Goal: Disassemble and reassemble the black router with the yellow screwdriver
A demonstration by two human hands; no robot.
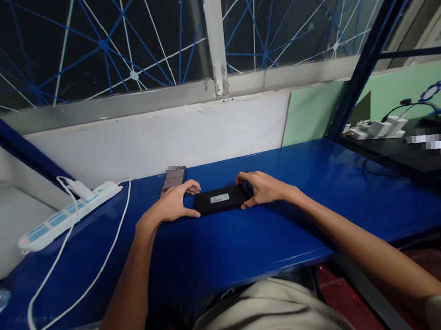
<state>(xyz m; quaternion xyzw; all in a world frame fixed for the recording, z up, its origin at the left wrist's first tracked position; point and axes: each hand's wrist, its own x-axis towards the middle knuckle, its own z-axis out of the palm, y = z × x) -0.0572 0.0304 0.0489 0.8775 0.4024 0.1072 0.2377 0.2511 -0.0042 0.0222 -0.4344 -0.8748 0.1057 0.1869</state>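
A flat black device [219, 199] with a white label lies on the blue tabletop [249, 239]. My left hand [173, 204] grips its left end, thumb at the near edge and fingers over the far edge. My right hand [262, 187] grips its right end the same way. A phone [173, 180] with a lit screen lies just behind my left hand.
A white power strip [66, 215] with a plugged charger and white cable [61, 279] lies at the left. A white wall and window frame run behind the table. At the right, a dark table holds white adapters [380, 128] and cables.
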